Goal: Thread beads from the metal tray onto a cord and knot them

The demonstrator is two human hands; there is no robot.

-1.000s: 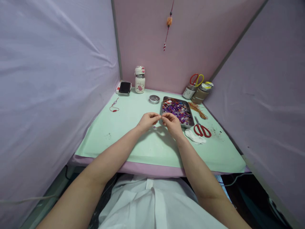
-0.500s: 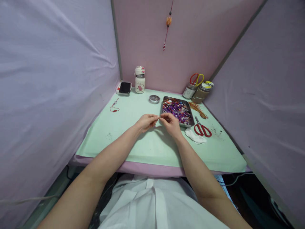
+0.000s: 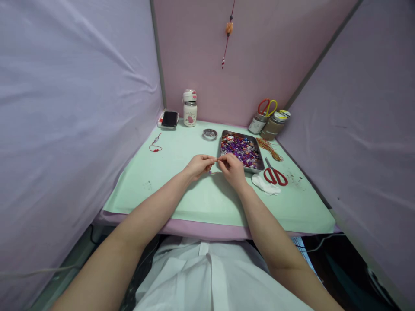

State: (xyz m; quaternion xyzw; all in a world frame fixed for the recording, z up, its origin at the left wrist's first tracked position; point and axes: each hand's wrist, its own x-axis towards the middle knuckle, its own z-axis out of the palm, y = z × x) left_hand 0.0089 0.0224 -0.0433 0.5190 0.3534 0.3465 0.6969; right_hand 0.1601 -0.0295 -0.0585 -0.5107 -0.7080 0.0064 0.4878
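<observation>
My left hand [image 3: 201, 166] and my right hand [image 3: 232, 167] meet fingertip to fingertip above the pale green table cover, at the near left edge of a metal tray [image 3: 261, 170] of mixed beads. Both are closed in a pinch on a thin cord, its stretch between the fingertips too fine to see clearly. Just below my left fingers a small purple bead [image 3: 210, 172] shows, with a bit of the cord [image 3: 216, 172] running right from it beneath my right hand. Purple, clear and orange beads [image 3: 240, 149] fill the tray.
Right of the tray lie red-handled scissors [image 3: 275, 176], a crumpled white tissue [image 3: 266, 185] and orange-brown cords [image 3: 270, 150]. Behind stand two jars [image 3: 274, 126], a round tin [image 3: 210, 134], a bottle [image 3: 190, 113] and a phone [image 3: 170, 119]. A red bracelet [image 3: 156, 149] lies left.
My hands stay pinched together, with my right fingertips shifted very slightly to the right. The purple bead and cord below my left fingers now show more clearly.
</observation>
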